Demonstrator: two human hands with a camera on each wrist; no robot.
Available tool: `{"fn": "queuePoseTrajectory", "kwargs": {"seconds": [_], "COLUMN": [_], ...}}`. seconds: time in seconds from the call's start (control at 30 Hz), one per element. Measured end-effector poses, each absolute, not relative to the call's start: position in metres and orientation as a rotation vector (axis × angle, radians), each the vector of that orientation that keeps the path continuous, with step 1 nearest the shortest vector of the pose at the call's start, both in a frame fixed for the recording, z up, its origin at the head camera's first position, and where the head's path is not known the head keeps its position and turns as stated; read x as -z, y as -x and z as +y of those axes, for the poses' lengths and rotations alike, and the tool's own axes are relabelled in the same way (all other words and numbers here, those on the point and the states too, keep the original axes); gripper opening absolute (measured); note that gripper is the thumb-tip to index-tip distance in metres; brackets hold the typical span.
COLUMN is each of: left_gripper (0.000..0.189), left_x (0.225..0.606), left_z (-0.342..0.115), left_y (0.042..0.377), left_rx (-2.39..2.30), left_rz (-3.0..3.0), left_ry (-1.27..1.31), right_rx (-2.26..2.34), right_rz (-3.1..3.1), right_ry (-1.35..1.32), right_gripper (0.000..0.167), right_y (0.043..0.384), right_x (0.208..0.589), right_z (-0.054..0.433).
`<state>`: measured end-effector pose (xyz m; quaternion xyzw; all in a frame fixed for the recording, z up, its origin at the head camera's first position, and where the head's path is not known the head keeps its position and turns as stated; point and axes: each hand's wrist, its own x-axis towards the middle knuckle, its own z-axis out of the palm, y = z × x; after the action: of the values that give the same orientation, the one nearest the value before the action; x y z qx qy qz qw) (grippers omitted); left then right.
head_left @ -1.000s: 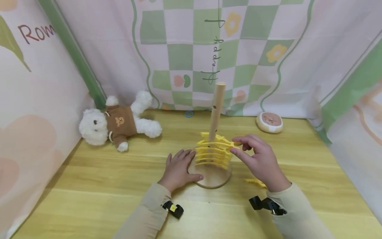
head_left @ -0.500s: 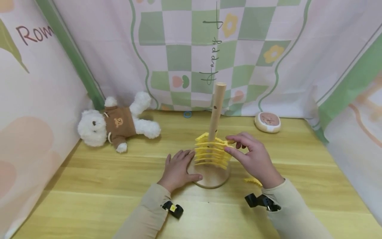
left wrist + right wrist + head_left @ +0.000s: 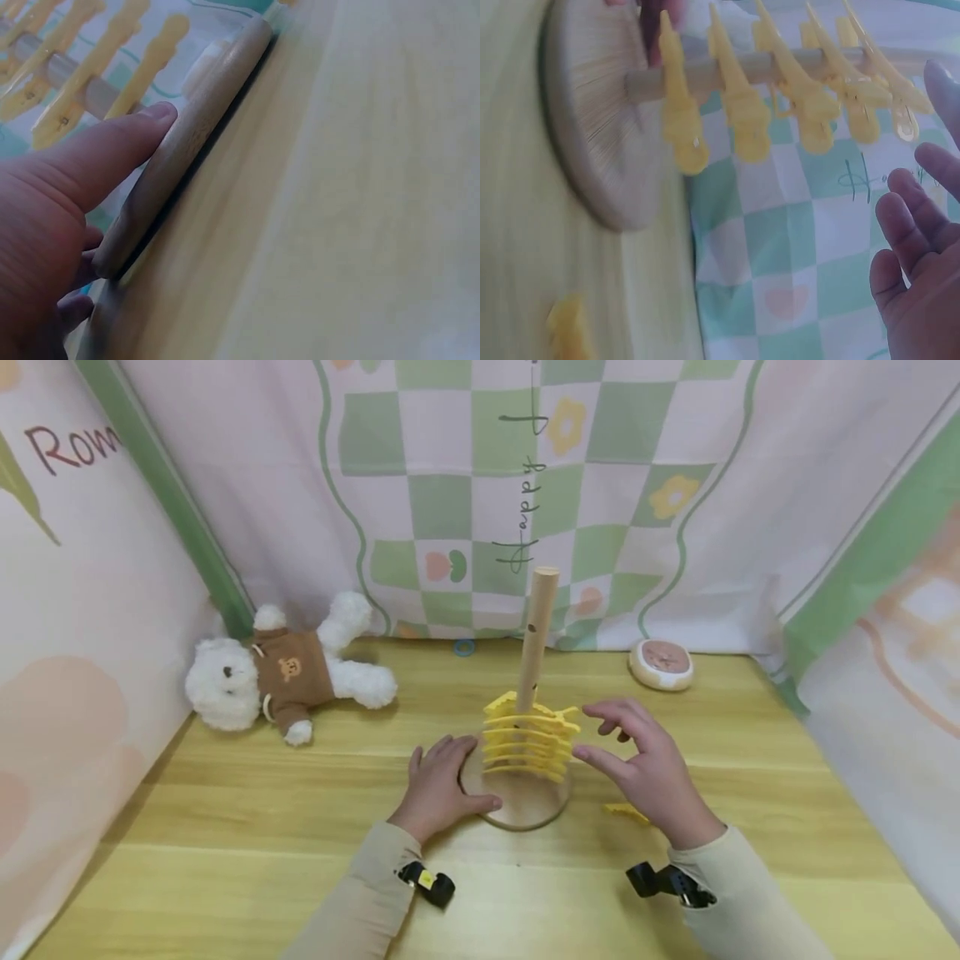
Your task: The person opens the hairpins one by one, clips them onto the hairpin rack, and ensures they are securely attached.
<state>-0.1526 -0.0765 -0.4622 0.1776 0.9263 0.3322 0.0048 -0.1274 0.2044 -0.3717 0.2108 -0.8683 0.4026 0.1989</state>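
A wooden pole (image 3: pixel 537 635) stands upright on a round wooden base (image 3: pixel 517 810). Around its lower half sit several curved yellow plastic pieces (image 3: pixel 525 745), one above another with gaps between. My left hand (image 3: pixel 433 787) rests at the left side of the base, fingers stretched along its edge. In the left wrist view its thumb (image 3: pixel 139 131) presses on the base's rim. My right hand (image 3: pixel 648 760) is just right of the upper yellow pieces, thumb and index finger apart with nothing between them. The right wrist view shows its fingers (image 3: pixel 900 217) spread beside the topmost piece (image 3: pixel 900 97).
Another yellow piece (image 3: pixel 626 812) lies on the wooden tabletop (image 3: pixel 300 877) by the right forearm. At the back left is a white teddy bear (image 3: pixel 292 672) in a brown top. A blue ring (image 3: pixel 464 647) and a round-cornered pinkish device (image 3: pixel 662 665) lie near the printed curtain (image 3: pixel 435 435).
My right hand moved in with the top yellow piece, which turned a little on the pole, then let go and drew back right. My left hand stayed on the base. The view shifted slightly.
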Motion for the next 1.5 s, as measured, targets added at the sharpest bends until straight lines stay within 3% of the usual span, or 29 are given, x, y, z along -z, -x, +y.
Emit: {"fn": "queuePoseTrajectory", "kwargs": {"seconds": [0.6,1.37,1.5], "left_gripper": [0.095,0.094,0.093], "left_x": [0.463,0.460,0.459], "left_z": [-0.103,-0.097,-0.097], "left_y": [0.162,0.159,0.158], "left_rx": [-1.038,-1.024,-1.009], "left_rz": [2.780,2.784,2.788], "left_ry": [-0.637,-0.673,-0.681], "right_rx": [-1.016,-0.834,-0.804], "right_rz": [-2.529,-2.842,-2.847], "right_ry": [-0.448,-0.170,-0.184], "right_gripper": [0.035,0.050,0.045], "right_y": [0.089,0.053,0.052], "right_x": [0.402,0.442,0.447], "right_z": [0.248,0.313,0.322]}}
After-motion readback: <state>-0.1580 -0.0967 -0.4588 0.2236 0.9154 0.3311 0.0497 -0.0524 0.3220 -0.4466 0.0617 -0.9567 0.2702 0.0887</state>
